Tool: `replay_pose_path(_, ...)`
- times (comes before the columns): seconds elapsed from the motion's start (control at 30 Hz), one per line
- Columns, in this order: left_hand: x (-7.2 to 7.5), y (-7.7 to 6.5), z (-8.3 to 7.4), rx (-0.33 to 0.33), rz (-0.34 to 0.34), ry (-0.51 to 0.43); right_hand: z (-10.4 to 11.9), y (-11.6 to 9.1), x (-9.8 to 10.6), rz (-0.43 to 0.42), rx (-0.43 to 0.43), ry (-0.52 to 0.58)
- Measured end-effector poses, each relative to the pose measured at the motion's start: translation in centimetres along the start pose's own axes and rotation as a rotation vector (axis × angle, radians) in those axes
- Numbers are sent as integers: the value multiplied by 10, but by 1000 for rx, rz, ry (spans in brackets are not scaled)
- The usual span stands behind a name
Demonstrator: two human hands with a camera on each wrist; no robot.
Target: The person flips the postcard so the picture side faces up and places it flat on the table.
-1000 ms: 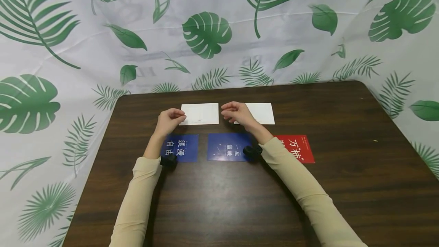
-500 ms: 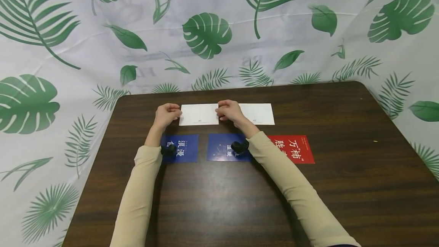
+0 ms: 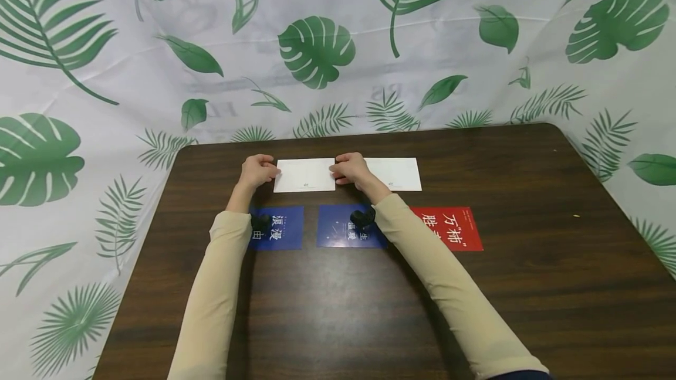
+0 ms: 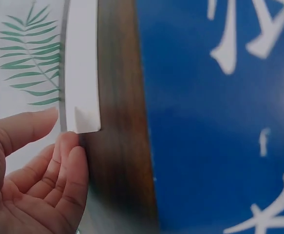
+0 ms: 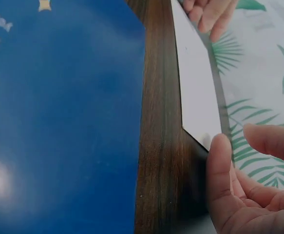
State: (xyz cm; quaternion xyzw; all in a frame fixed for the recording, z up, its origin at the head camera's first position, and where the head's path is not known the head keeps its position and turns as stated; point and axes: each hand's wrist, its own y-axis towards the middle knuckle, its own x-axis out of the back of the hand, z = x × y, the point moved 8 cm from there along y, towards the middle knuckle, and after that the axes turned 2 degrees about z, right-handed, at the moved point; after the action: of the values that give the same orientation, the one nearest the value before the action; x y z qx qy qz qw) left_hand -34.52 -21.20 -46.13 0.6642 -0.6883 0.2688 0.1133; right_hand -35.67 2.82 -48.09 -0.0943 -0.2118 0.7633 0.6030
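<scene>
A white card [image 3: 304,175] lies flat on the table between my two hands. My left hand [image 3: 257,170] is at its left edge; in the left wrist view the fingertips [image 4: 69,139] meet the card's corner while the thumb stands apart. My right hand [image 3: 352,170] is at the opposite edge, partly covering the gap to a second white card [image 3: 398,173]. The right wrist view shows one fingertip [image 5: 220,144] at the first card's corner, thumb away from it. Neither hand pinches the card.
Nearer to me lie a blue card [image 3: 287,228], a second blue card [image 3: 331,227] and a red card [image 3: 454,228], all with white lettering. Both blue cards are partly hidden by the wrist cameras. A leaf-print cloth [image 3: 317,92] hangs behind the dark wooden table [image 3: 317,309].
My right hand has moved left from the second white card to the first card's right edge. My left hand has shifted slightly left and away from me, to the first card's left edge.
</scene>
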Motion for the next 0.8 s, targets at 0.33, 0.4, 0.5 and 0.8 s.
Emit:
replay_pose_path(0.33,-4,8,-2,-48,24,198,6,7,-4,14,24,-127)
replay_pose_path(0.4,-5,8,-3,-45,29,194,7,9,-4,16,22,-153)
replay_pose_path(0.5,-5,9,-4,-37,45,195,6,11,-4,18,11,-184)
replay_pose_path(0.8,-8,13,-5,-11,89,204,4,16,-2,-1,6,-204)
